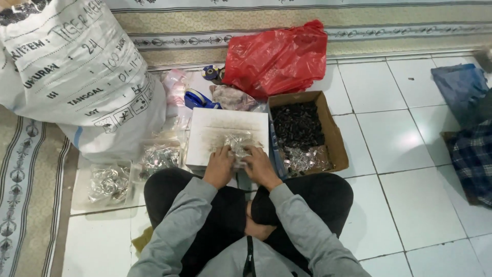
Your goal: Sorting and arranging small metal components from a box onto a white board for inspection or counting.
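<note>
I sit cross-legged on a tiled floor. My left hand (pixel 219 165) and my right hand (pixel 260 165) are side by side on a white board (pixel 205 128) that lies in front of my knees. Both hands close around a small clear plastic bag of shiny pieces (pixel 237 143) on the board's near edge. What the fingers do inside the bag is hidden. Grey sleeves cover both arms.
A brown cardboard box (pixel 335 136) of small dark and silvery pieces stands right of the board. Clear bags of shiny pieces (pixel 110 182) lie at left below a big white sack (pixel 77 66). A red plastic bag (pixel 279 56) lies behind; folded cloths (pixel 469 149) are at far right.
</note>
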